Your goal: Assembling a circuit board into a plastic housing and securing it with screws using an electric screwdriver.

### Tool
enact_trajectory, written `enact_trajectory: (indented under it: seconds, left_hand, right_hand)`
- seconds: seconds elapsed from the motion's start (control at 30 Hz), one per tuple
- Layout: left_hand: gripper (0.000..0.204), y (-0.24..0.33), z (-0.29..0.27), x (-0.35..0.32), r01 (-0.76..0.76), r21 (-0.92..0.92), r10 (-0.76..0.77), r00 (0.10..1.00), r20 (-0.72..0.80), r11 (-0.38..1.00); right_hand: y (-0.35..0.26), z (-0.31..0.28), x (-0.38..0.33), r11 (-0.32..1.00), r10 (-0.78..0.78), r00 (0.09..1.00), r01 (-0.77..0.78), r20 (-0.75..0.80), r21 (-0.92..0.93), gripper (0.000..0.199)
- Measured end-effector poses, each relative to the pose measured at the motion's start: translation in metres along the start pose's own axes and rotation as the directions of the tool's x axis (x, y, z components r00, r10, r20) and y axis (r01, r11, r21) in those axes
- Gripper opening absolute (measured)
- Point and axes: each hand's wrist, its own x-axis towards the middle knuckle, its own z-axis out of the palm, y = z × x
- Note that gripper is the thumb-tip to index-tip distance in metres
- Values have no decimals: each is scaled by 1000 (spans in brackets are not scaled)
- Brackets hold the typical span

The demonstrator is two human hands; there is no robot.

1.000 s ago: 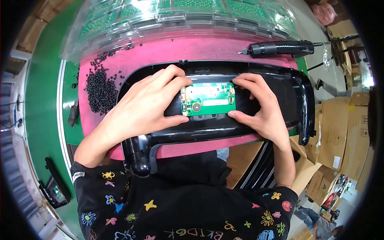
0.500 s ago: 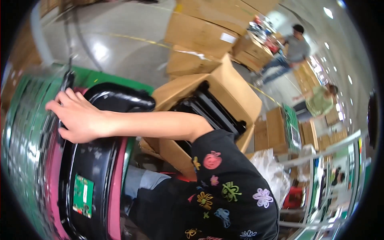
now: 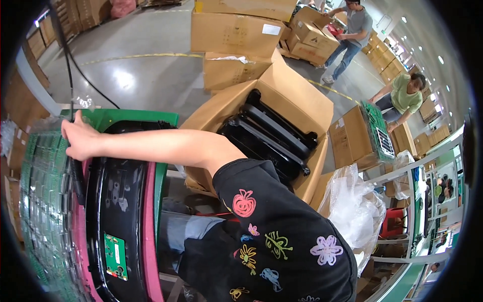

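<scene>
My right hand [image 3: 81, 138] reaches across to the left with its fingers closed round a slim black corded tool, which looks like an electric screwdriver [image 3: 77, 182]. Its lower end hangs beside the pink padding [image 3: 151, 201], and a black cord runs up from it. Under my forearm lies a long, curved black plastic housing [image 3: 126, 173], set between pink strips on a green base [image 3: 143, 117]. A small green circuit board [image 3: 116, 255] sits on the housing near the bottom of the view. My left hand is out of view.
Left of the housing are green circuit-board panels [image 3: 48, 186] under clear plastic. An open carton [image 3: 304, 98] with black housings [image 3: 266, 136] stands beyond my arm. Clear plastic bags [image 3: 349, 206] lie at right. Two people [image 3: 359, 25] work farther off among cartons and a stack of green panels [image 3: 377, 132].
My right hand's fingers, spread beside the black tool before, are now closed round it. The whole view has shifted a little, and the person in the green top bends toward the panels.
</scene>
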Motion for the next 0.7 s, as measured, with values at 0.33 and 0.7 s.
enact_trajectory:
  seconds: [0.33, 0.7]
  left_hand:
    - [19, 23, -13, 18, 119, -102, -116, 993, 30, 988]
    - [17, 25, -1, 17, 307, -13, -304, 932, -196, 952]
  right_hand:
    - [-63, 54, -25, 789, -309, 922, 386, -234, 478, 72]
    - [-65, 78, -37, 491, -180, 953, -126, 242, 862, 36]
